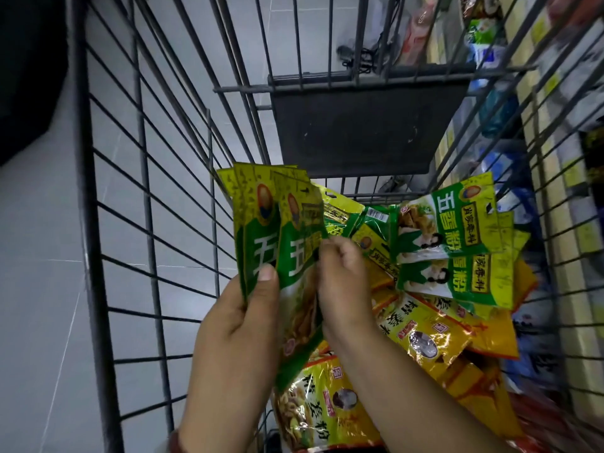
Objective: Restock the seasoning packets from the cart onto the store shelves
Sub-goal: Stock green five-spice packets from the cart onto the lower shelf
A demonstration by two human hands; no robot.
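I look down into a grey wire cart (147, 197). My left hand (238, 328) grips a fanned stack of green seasoning packets (274, 223), thumb pressed on the front one. My right hand (343, 282) pinches the right edge of that stack, fingers curled. More green packets (447, 223) lie loose in the cart to the right. Beneath them sit yellow and orange seasoning packets (421, 335), and one yellow packet (323, 403) lies near the bottom under my right forearm.
The cart's dark folded seat flap (366, 125) stands at the far end. Store shelves (555, 191) with blurred packaged goods run along the right, seen through the wires. Grey tiled floor (39, 289) lies to the left. A dark shape (29, 76) fills the top left.
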